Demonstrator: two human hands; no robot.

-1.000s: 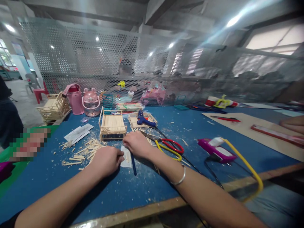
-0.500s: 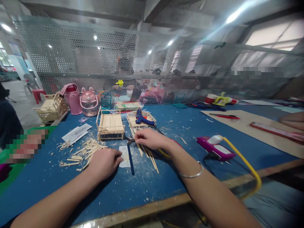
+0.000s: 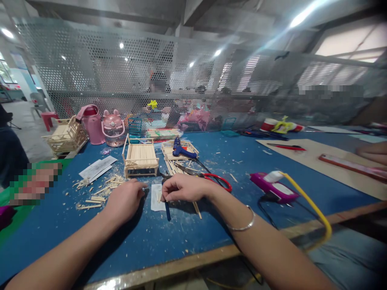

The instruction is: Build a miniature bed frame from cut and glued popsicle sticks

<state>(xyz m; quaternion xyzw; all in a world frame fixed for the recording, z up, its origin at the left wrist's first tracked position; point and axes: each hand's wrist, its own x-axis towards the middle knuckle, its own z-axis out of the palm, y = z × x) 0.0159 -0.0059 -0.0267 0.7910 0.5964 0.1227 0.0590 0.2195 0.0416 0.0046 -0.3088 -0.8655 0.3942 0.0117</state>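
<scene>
My right hand (image 3: 186,188) is over the right edge of a small white paper (image 3: 156,201), thumb and fingers pinched. Short wooden pieces (image 3: 159,196) show at its fingertips; whether they are gripped or lie on the paper I cannot tell. Beneath that hand, pliers with a blue handle (image 3: 167,211) are mostly hidden. My left hand (image 3: 125,199) rests beside a heap of cut sticks (image 3: 110,184), its index finger stretched toward the paper and the other fingers loosely curled. Behind the hands stands a small chair-like stick frame (image 3: 140,157).
A blue glue gun (image 3: 183,151) lies on another stick piece. Red-handled scissors (image 3: 219,180) are right of my right hand. Farther right sits a purple device (image 3: 275,189) with a yellow cable (image 3: 314,205). Pink bottles (image 3: 113,129) stand at the back left. Another person's arm (image 3: 373,155) is at far right.
My right hand has come down and left from the pliers' head to the paper, uncovering the scissors. My left hand has drawn back a little leftward from the paper.
</scene>
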